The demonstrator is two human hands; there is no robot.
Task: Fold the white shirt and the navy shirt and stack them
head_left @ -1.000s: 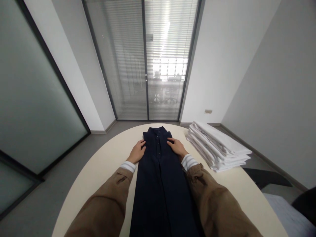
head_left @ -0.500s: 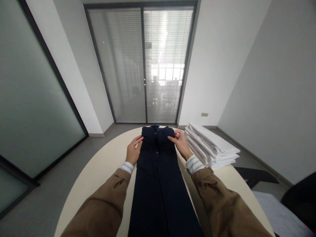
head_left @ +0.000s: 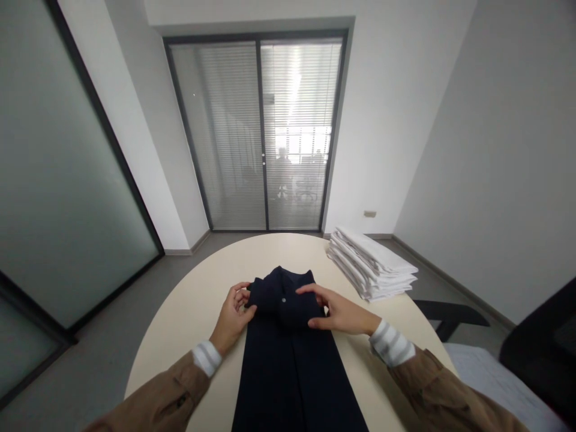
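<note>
Grasping a navy shirt (head_left: 290, 366) by opposite sides of its folded-over top, the left hand (head_left: 231, 317) and right hand (head_left: 339, 309) hold cloth between thumb and fingers. The shirt runs along the tabletop (head_left: 189, 327) toward its near edge; folded white cloths (head_left: 373, 264) are stacked by the far right edge.

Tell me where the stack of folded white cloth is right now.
In the head view, the white stack sits near the far right edge of the round table, beyond the right hand and to the right of the navy garment.
</note>
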